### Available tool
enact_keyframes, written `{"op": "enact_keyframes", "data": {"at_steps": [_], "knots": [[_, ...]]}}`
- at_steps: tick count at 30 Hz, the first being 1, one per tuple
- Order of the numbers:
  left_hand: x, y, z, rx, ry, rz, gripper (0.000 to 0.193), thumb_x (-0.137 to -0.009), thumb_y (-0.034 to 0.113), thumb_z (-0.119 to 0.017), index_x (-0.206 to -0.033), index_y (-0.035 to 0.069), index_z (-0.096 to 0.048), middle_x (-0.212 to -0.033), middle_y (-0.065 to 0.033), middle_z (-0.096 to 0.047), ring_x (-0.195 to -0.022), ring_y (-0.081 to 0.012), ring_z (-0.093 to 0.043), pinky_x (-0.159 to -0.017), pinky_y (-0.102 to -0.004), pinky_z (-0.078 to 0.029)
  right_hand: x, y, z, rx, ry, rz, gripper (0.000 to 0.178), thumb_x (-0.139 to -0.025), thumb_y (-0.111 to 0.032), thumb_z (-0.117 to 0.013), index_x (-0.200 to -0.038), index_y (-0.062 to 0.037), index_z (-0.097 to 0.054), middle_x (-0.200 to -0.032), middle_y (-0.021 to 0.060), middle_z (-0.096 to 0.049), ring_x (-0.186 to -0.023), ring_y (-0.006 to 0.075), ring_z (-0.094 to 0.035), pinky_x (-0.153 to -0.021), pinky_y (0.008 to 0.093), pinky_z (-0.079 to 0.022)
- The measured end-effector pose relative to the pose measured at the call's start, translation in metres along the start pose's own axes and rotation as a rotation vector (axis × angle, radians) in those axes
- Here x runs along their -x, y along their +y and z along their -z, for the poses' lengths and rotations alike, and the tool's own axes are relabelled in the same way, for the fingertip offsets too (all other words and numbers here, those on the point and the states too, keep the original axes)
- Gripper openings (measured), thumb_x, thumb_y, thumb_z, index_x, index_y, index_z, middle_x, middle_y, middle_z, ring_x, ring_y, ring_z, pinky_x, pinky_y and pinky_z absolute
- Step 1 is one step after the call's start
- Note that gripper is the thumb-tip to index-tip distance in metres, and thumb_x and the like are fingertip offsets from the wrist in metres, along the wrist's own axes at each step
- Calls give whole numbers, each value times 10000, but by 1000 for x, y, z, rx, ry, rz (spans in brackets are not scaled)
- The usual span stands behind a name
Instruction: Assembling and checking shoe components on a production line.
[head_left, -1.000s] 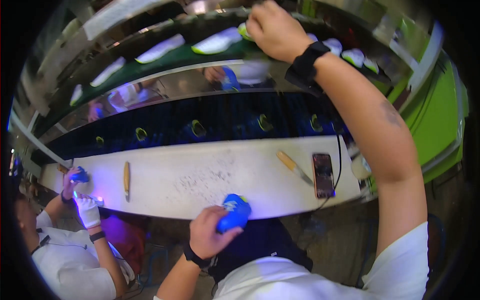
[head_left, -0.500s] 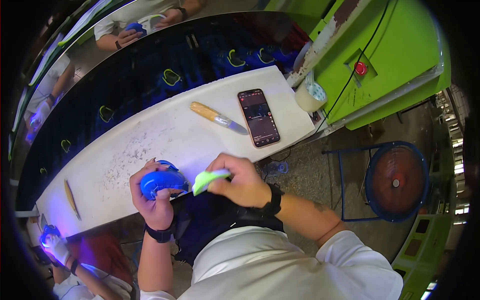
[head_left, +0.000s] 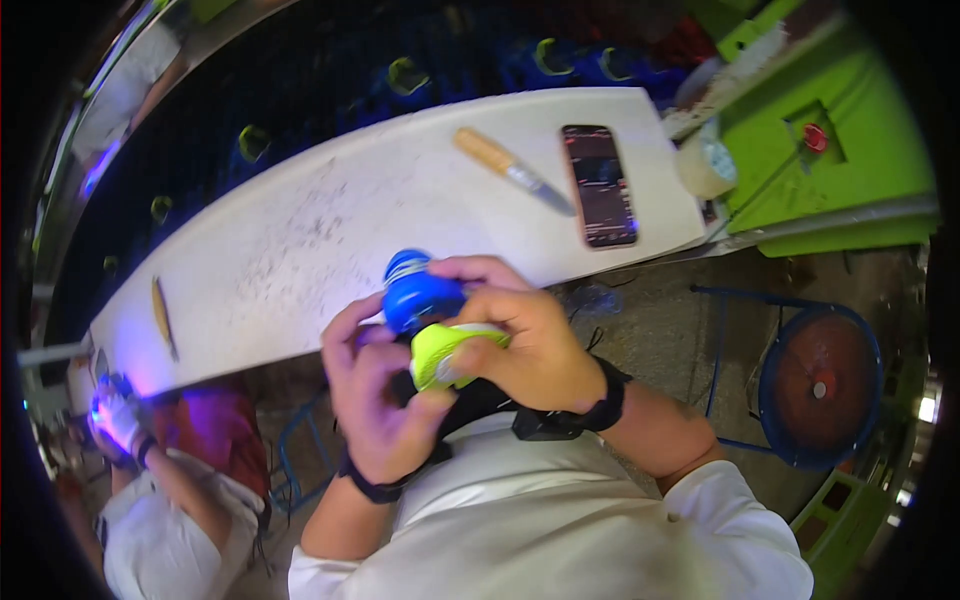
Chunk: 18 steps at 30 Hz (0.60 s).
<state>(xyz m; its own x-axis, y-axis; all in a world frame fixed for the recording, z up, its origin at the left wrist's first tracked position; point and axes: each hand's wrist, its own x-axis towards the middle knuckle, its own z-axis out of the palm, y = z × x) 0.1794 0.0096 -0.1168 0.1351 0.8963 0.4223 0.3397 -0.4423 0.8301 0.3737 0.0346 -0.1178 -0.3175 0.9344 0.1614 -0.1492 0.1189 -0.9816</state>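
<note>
Both hands meet in front of my body at the near edge of the white table. My left hand (head_left: pixel 375 400) has its fingers curled round the side of a glossy blue rounded piece (head_left: pixel 420 300) with pale lines across its top; it resembles a small shoe upper. In my right hand (head_left: pixel 540 345) a yellow-green curved piece with a textured side (head_left: pixel 435 355), like a small shoe sole, is pinched under the thumb. The green piece overlaps the blue one's near end. Whether they touch is hidden, and motion blurs the fingers.
On the white table (head_left: pixel 330 190) lie a wooden-handled brush or blade (head_left: pixel 505 165), a phone (head_left: pixel 600 190) and a thin tan tool (head_left: pixel 161 315). A tape roll (head_left: pixel 708 165) stands by the green machine (head_left: pixel 850 190). Behind runs a dark belt carrying yellow-green pieces (head_left: pixel 407 76). A co-worker's gloved hand (head_left: pixel 120 420) works at left.
My hands have come together, bringing the green piece against or just before the blue one. The blue piece has turned, its rounded end now pointing away. The whole view has shifted.
</note>
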Motion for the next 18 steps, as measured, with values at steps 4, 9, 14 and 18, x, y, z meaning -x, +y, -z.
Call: {"op": "enact_keyframes", "data": {"at_steps": [4,9,14,18], "knots": [[9,-3,-7,135,35,29,272,-816,133,-827,-920,33,-596,-1309,-209,-506,-860,-170,-593,-850,-330,-491,12,9,-5,47,98,-11,317,-848,-272,-827,-893,-28,-629,-1285,191,-592,-1005,159,-641,-829,317,-530],[27,-16,3,185,8,24,324,-779,104,-867,-906,9,-584,-1254,-241,-567,-862,-193,-677,-786,-313,-559,21,18,-9,243,63,154,396,-827,-314,-848,-912,-26,-591,-1214,203,-633,-1095,292,-675,-828,328,-545],[34,-20,9,154,-24,-8,362,-760,133,-893,-885,0,-580,-1242,-248,-583,-873,-206,-693,-742,-300,-581,26,16,-13,279,25,195,391,-796,-270,-869,-922,-39,-580,-1211,210,-640,-1145,363,-663,-904,400,-543],[33,-19,17,72,-84,-31,373,-753,161,-904,-855,3,-581,-1217,-246,-613,-876,-216,-695,-741,-296,-583,26,15,-14,295,0,193,382,-780,-244,-874,-918,-42,-580,-1206,207,-647,-1174,384,-648,-924,426,-551]]}}
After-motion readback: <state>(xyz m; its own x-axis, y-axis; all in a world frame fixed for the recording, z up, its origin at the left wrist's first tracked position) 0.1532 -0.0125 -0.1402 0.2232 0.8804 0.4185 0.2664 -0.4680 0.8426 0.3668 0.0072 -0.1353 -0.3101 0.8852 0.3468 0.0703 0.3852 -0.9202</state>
